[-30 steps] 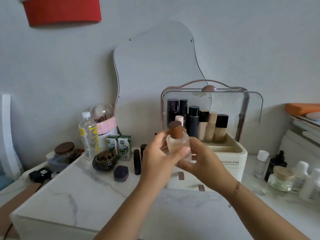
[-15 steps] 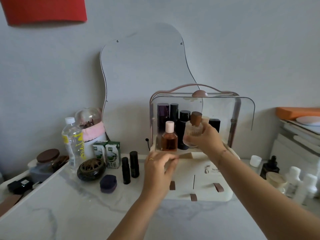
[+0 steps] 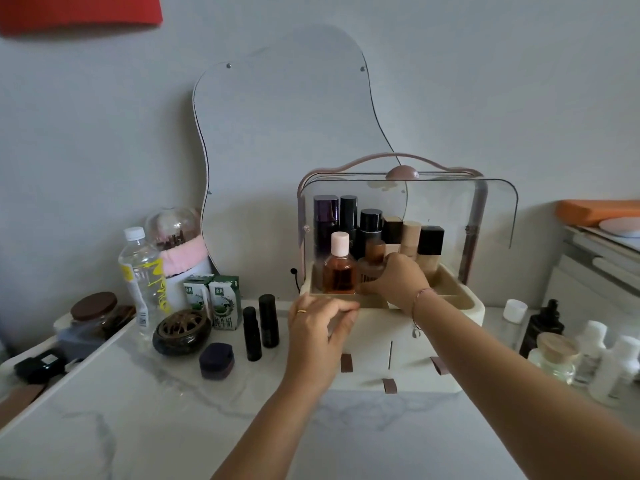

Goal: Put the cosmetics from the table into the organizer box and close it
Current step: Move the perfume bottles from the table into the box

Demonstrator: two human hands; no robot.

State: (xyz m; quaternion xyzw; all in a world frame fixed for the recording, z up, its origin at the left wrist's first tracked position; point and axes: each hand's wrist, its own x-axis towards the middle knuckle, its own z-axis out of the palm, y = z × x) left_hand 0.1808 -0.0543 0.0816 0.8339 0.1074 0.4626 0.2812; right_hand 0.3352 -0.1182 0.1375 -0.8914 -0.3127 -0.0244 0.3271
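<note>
while the marble tabletop (image 3: 121, 420) fills the foreground, the wavy mirror (image 3: 294, 133) leans against the wall behind it all. big cream organizer box (image 3: 460, 317) sits at centre, its clear lid (image 3: 450, 209) swung up and open, three brown drawer tabs along the front. inside the top tray, a back row of dark and beige bottles stands upright, and at the front left an amber bottle with a pink cap (image 3: 339, 265) is on its base. right beside it, touching or nearly so, the ribbed bottle with the brown cap (image 3: 373, 268) is down in the tray, and the right hand (image 3: 401, 282) is wrapped around its lower half, fingers closed on the glass, bracelet at the wrist. left hand (image 3: 318, 327) rests at the box's front left corner, fingers loosely curled with nothing gripped, ring showing. out on the table to the left: a water bottle (image 3: 142, 271), two green milk cartons (image 3: 214, 301), a round incense burner (image 3: 182, 332), two black tubes (image 3: 260, 325) standing upright, and a small purple compact (image 3: 216, 360). off right, a cluster of white, clear and black bottles (image 3: 568, 348) waits beside the box.
</note>
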